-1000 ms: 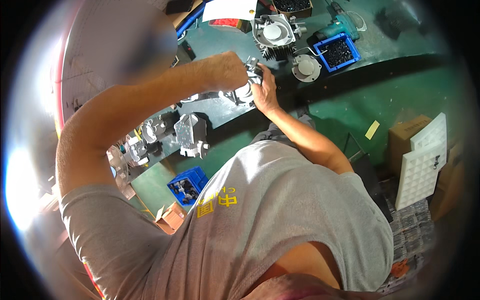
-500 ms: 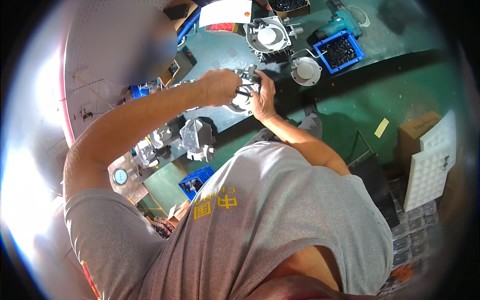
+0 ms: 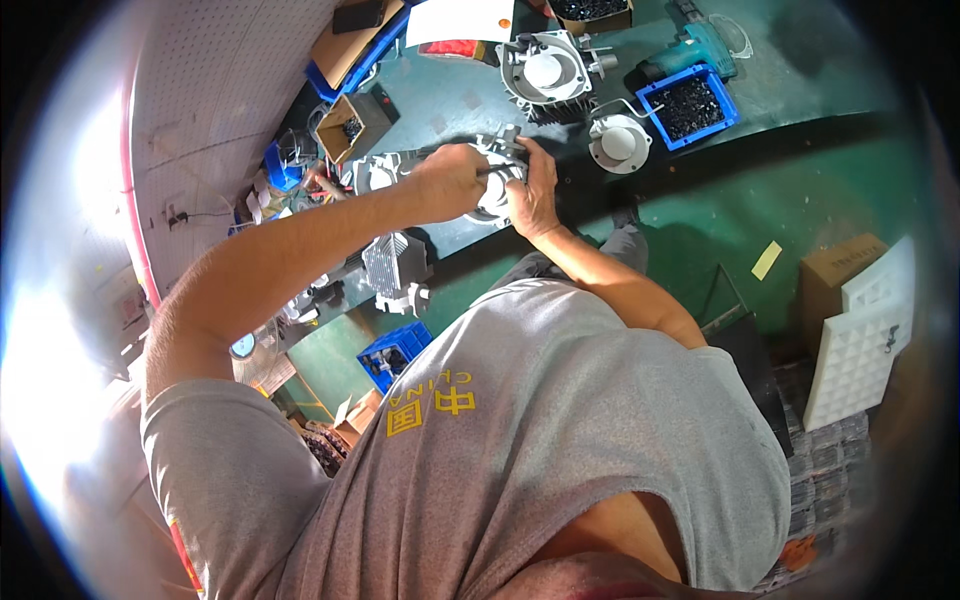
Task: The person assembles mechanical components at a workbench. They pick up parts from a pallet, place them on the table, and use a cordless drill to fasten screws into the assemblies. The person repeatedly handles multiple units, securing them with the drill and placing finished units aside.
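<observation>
My left hand (image 3: 452,182) is closed above a silver cast-metal housing (image 3: 490,205) on the bench. From its fist a thin dark rod-shaped tool (image 3: 497,168) reaches across the round face of the part; its exact kind is hidden. Around the housing's right side curls my right hand (image 3: 534,192), gripping its edge, thumb toward the middle. Just right of that hand lies a round silver cover (image 3: 618,145) with a bent wire. Another finned housing (image 3: 545,72) stands farther back. To the left, partly behind my left forearm, is one more casting (image 3: 378,175).
A blue bin of small black parts (image 3: 690,108) and a teal power drill (image 3: 700,50) are at the back right. An open cardboard box (image 3: 350,128) stands back left. A finned casting (image 3: 395,265) sits by the bench's near edge, above a blue crate (image 3: 395,355).
My left hand has shifted slightly and the dark tool has swung to a different angle. My right hand keeps its hold on the housing. The whole view has moved a little.
</observation>
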A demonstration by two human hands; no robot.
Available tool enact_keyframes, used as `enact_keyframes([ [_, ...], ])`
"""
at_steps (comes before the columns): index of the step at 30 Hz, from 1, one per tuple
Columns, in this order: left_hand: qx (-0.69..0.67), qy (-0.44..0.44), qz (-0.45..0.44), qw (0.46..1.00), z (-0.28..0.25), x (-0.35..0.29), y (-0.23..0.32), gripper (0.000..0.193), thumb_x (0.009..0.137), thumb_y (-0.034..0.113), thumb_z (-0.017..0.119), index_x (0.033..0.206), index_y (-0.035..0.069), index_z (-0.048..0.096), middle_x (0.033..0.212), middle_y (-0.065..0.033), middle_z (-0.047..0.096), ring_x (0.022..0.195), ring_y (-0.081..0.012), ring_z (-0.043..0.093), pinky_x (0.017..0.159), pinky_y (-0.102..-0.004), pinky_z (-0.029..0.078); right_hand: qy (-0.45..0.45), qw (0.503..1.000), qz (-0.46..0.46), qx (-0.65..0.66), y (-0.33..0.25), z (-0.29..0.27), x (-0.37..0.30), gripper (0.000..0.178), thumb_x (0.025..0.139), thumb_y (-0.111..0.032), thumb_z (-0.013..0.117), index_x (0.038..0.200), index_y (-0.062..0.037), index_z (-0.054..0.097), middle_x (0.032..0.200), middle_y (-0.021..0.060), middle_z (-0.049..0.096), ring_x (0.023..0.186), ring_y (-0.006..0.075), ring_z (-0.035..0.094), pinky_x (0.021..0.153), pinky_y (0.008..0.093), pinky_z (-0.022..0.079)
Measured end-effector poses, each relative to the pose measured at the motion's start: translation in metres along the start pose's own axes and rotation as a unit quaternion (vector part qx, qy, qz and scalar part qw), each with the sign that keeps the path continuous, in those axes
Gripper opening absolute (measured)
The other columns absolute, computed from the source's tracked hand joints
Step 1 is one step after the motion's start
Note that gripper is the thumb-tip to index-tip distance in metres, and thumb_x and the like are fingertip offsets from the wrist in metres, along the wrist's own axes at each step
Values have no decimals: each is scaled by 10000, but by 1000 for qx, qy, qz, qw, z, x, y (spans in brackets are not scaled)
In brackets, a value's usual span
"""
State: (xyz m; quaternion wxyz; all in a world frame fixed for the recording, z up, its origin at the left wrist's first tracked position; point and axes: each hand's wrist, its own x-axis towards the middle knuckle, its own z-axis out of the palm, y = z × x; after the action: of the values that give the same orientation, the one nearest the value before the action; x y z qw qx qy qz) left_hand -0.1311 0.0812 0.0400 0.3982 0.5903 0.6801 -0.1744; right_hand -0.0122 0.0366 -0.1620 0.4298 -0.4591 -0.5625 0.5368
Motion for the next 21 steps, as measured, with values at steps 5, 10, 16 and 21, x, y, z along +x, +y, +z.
enact_keyframes([
  [5, -140, 29, -93, 985, 10, -2, 3, 301, 919, 213, 601, 1055, -33, 710, 971, -285, 723, 963, -435, 711, 855, -477, 555, -19, 999, 21, 26, -1, -5, 3, 631, 817, -241, 495, 1415, -40, 478, 1325, 245, 507, 1262, 410, 433, 1150, 516, 262],
  [10, -246, 85, -172, 950, 30, -8, -9, 435, 977, 317, 582, 995, -107, 677, 871, -220, 692, 800, -295, 676, 733, -437, 520, -31, 999, 3, 15, -3, -3, 0, 599, 800, -192, 507, 1381, -46, 512, 1270, 245, 556, 1228, 426, 459, 1131, 525, 289],
  [16, -440, 49, -229, 867, 14, -10, -2, 265, 943, 239, 655, 932, -23, 689, 697, -2, 533, 535, -100, 429, 457, -297, 328, -64, 998, 3, 9, 0, -8, 7, 584, 807, -183, 529, 1374, -46, 518, 1241, 268, 577, 1173, 447, 508, 1081, 515, 379],
  [21, -506, 77, -191, 838, 26, -30, -4, 203, 944, 215, 649, 869, 27, 663, 667, 13, 505, 514, -86, 386, 446, -297, 290, -72, 997, 24, -2, -9, -5, 6, 582, 829, -151, 511, 1395, -18, 480, 1230, 287, 563, 1150, 447, 514, 1070, 512, 394],
])
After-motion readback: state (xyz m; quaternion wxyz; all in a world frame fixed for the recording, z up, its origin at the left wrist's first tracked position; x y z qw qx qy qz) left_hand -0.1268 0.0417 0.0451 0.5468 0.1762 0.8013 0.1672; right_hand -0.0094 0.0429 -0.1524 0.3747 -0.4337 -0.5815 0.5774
